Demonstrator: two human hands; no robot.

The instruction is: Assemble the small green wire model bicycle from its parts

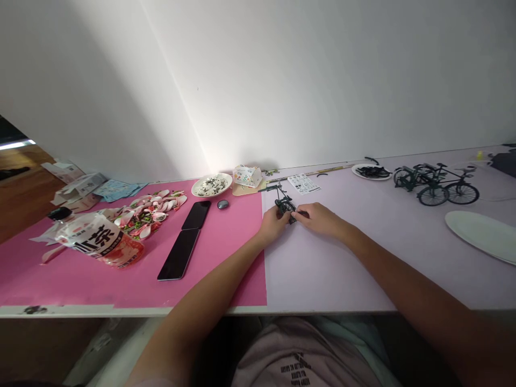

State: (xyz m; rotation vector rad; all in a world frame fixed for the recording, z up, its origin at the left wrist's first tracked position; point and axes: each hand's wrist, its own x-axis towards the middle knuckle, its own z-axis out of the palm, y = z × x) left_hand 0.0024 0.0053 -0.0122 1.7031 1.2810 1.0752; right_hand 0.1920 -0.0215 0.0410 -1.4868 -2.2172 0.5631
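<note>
A small dark green model bicycle [283,200] is between my two hands over the pale lilac part of the table. My left hand [274,224] is closed around its near wheel end, thumb pressed in. From the other side my right hand [316,219] pinches at the same end, its fingertips meeting the left ones. The fingers cover part of the wheel, and any small part between them is too small to make out. Just behind the bicycle lies a printed instruction sheet [304,184].
Finished-looking model bicycles [439,183] stand at right, near a plate of black parts [371,172] and a white oval plate [484,234]. On the pink side are a drink bottle [99,239], two phones [179,255], pink-and-white pieces [149,215] and a plate of small parts [212,185].
</note>
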